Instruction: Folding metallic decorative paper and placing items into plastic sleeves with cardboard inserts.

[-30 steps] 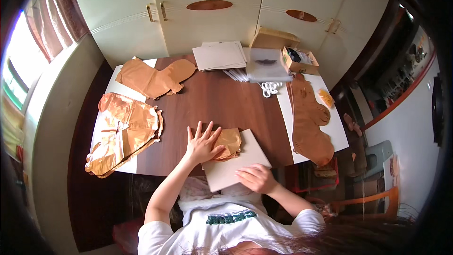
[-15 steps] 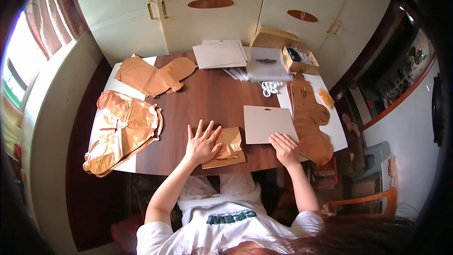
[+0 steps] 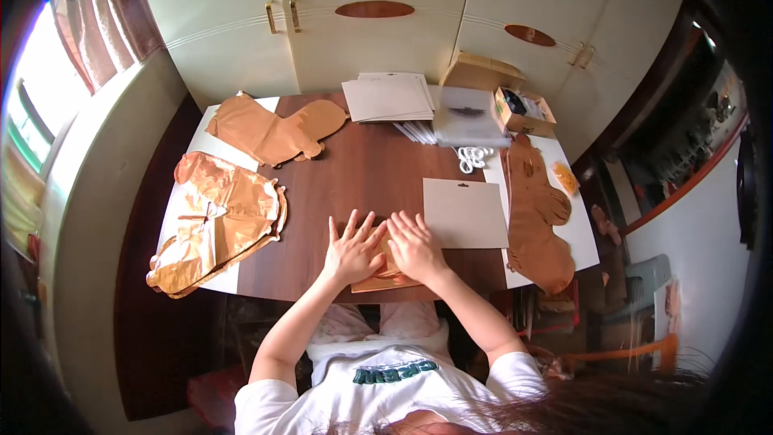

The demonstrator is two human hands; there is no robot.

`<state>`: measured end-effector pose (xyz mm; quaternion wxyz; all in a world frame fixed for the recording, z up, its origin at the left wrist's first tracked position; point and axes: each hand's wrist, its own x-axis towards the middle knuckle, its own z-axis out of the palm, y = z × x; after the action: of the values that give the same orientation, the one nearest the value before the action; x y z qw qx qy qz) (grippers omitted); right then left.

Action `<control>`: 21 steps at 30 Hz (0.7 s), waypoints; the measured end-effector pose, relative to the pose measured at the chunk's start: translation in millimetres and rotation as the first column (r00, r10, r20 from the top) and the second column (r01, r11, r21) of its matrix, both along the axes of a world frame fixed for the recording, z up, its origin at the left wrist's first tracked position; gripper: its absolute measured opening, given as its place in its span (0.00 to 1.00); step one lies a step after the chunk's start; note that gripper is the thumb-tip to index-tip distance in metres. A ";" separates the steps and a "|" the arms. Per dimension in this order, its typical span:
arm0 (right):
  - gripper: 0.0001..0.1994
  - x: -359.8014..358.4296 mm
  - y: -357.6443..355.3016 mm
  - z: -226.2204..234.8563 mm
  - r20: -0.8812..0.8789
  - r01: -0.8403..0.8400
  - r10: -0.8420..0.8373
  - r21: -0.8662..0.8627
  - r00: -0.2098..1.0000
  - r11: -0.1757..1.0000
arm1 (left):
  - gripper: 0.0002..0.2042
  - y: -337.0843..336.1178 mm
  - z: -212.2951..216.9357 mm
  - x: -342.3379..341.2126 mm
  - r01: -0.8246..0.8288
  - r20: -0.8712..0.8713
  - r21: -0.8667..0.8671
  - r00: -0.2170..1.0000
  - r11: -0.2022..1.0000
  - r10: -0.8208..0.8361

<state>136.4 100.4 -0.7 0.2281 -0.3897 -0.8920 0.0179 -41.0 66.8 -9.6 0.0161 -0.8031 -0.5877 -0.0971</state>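
Observation:
Under both palms lies a folded copper-coloured foil balloon (image 3: 385, 278) near the table's front edge, mostly covered by the hands. My left hand (image 3: 352, 256) presses flat on its left side with fingers spread. Against its right side rests my right hand (image 3: 413, 248), fingers stretched out and pointing away from me. Just right of that hand is a grey-white card (image 3: 465, 214) with a hanging slot at its far edge. Flat foil balloons lie stacked at the left (image 3: 225, 217), and another brown balloon (image 3: 538, 217) lies at the right.
One more flat balloon (image 3: 274, 130) lies far left. At the back are a stack of cards (image 3: 389, 98), clear plastic sleeves (image 3: 467, 117), a white cord bundle (image 3: 473, 158) and a small cardboard box (image 3: 525, 111). A yellow bundle (image 3: 565, 179) sits at the right edge.
My right hand has moved left from the grey-white card onto the folded foil balloon. My left hand stays on it. The whole view has shifted slightly.

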 end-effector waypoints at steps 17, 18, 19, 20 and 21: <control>0.33 -5.1 -3.5 -21.4 0.175 0.077 -0.068 -0.047 0.982 0.996 | 0.32 -8.6 -3.7 -20.5 -0.093 0.008 -0.062 0.996 0.994 0.094; 0.33 -4.7 -3.0 -21.9 0.174 0.071 -0.062 -0.046 0.983 0.996 | 0.32 -9.2 -4.0 -23.0 -0.108 0.004 -0.072 0.994 0.992 0.108; 0.35 -4.5 -2.7 -23.0 0.174 0.083 -0.071 -0.064 0.982 0.994 | 0.31 -9.8 -4.5 -25.4 -0.123 0.000 -0.083 0.992 0.989 0.123; 0.37 -5.1 -3.7 -22.2 0.174 0.093 -0.077 -0.085 0.982 0.992 | 0.30 -11.2 -4.6 -27.9 -0.133 -0.008 -0.067 0.991 0.989 0.133; 0.37 -5.1 -4.8 -20.5 0.174 0.086 -0.070 -0.086 0.982 0.993 | 0.30 -12.0 -4.7 -28.7 -0.141 -0.009 -0.068 0.990 0.988 0.141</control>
<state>131.3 95.6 -21.2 0.1330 -0.4346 -0.8906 0.0173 -69.7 54.8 -14.3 -0.0036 -0.7598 -0.6459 -0.0739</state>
